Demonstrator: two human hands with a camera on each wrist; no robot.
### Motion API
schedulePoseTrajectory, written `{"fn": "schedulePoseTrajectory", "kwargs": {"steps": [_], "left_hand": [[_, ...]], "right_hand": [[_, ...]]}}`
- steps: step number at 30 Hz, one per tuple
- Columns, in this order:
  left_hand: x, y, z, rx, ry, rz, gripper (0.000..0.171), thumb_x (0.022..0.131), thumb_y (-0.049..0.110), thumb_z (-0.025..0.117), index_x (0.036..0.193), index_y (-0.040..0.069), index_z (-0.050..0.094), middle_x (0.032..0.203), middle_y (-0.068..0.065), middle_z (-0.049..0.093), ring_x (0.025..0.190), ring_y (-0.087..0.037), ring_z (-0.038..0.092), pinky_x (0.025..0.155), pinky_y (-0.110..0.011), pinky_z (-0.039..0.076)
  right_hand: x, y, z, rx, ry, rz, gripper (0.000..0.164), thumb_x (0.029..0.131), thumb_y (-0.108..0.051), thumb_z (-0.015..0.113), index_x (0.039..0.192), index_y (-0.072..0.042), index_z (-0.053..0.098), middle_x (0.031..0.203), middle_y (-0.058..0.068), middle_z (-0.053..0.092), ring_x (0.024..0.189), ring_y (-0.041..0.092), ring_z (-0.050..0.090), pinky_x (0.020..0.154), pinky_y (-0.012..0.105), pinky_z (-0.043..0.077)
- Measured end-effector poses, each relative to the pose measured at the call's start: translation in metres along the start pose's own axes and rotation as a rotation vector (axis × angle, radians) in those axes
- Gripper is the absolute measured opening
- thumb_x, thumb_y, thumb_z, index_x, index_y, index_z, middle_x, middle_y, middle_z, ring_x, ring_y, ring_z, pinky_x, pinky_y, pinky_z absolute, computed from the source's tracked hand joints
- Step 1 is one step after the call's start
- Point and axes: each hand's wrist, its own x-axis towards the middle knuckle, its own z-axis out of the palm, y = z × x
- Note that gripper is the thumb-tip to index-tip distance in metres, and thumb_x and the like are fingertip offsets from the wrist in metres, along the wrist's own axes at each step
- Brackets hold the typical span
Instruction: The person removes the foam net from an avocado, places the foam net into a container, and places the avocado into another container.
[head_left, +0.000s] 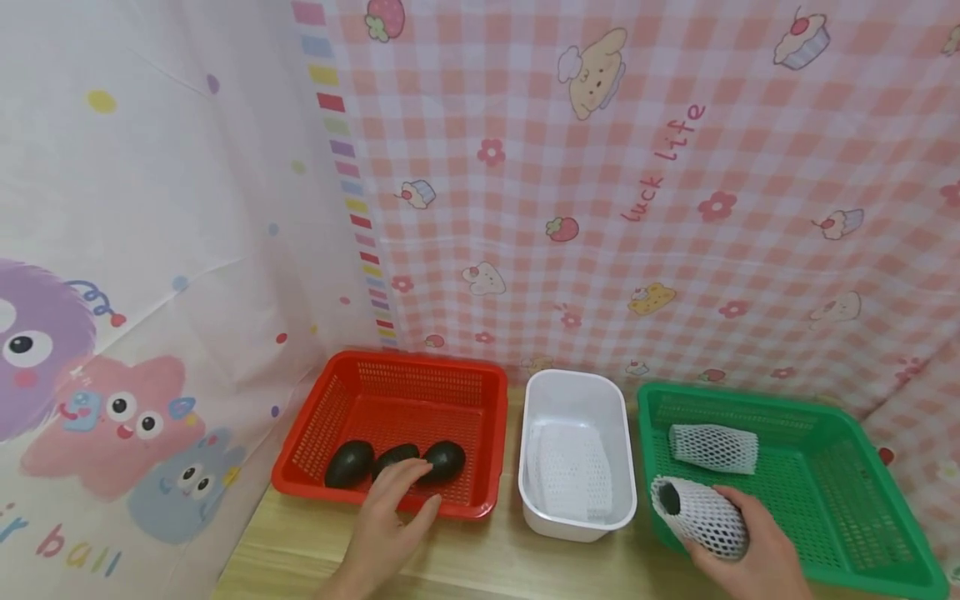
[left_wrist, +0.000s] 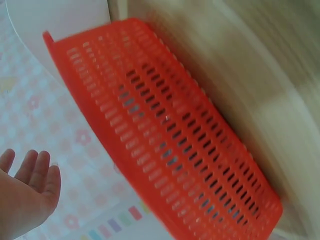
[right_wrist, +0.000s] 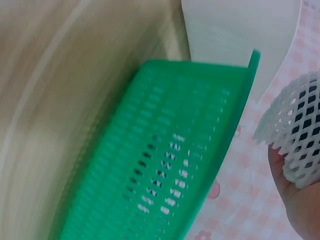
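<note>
My left hand [head_left: 390, 521] is over the near edge of the red basket [head_left: 420, 379], fingers loosely extended and holding nothing. Below its fingertips, dark avocados lie in a row: one at the left [head_left: 350, 464], one partly hidden behind the fingers, and one at the right [head_left: 446, 461]. In the left wrist view, that hand [left_wrist: 32, 195] appears above the basket's rim. My right hand [head_left: 757, 550] grips a white foam net sleeve [head_left: 708, 517] over the green basket's [head_left: 847, 417] near left side. Something dark, like an avocado, shows through its mesh and open end.
Another white foam net [head_left: 714, 447] lies inside the green basket. Between the two baskets stands a white plastic bin [head_left: 573, 392] with white netting [head_left: 570, 471] at its bottom. All stand on a wooden tabletop [head_left: 480, 558], close to a checked curtain [head_left: 600, 250].
</note>
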Motion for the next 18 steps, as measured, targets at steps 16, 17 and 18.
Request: {"fn": "schedulePoseTrajectory", "kwargs": {"steps": [16, 17, 18], "left_hand": [[-0.026, 0.006, 0.031, -0.111, -0.033, 0.061, 0.054, 0.074, -0.002, 0.086, 0.124, 0.013, 0.072, 0.122, -0.003, 0.069, 0.111, -0.021, 0.064, 0.106, -0.015, 0.040], [-0.027, 0.006, 0.033, -0.112, -0.024, 0.081, 0.055, 0.073, -0.003, 0.087, 0.123, 0.012, 0.072, 0.121, -0.004, 0.070, 0.110, -0.022, 0.064, 0.105, -0.016, 0.041], [-0.028, 0.007, 0.034, -0.115, -0.023, 0.088, 0.055, 0.072, -0.003, 0.086, 0.123, 0.012, 0.072, 0.120, -0.004, 0.070, 0.109, -0.022, 0.064, 0.105, -0.016, 0.041]], "right_hand": [[-0.027, -0.013, 0.036, 0.049, 0.056, -0.098, 0.080, 0.063, -0.027, 0.100, 0.130, -0.003, 0.062, 0.115, 0.015, 0.069, 0.090, 0.020, 0.064, 0.066, 0.035, 0.053], [-0.028, -0.012, 0.039, 0.056, 0.063, -0.120, 0.081, 0.061, -0.025, 0.101, 0.129, -0.004, 0.063, 0.114, 0.015, 0.069, 0.090, 0.016, 0.064, 0.067, 0.034, 0.053], [-0.029, -0.010, 0.042, 0.067, 0.071, -0.151, 0.082, 0.058, -0.023, 0.102, 0.128, -0.003, 0.063, 0.114, 0.014, 0.069, 0.091, 0.012, 0.062, 0.067, 0.034, 0.053]]}}
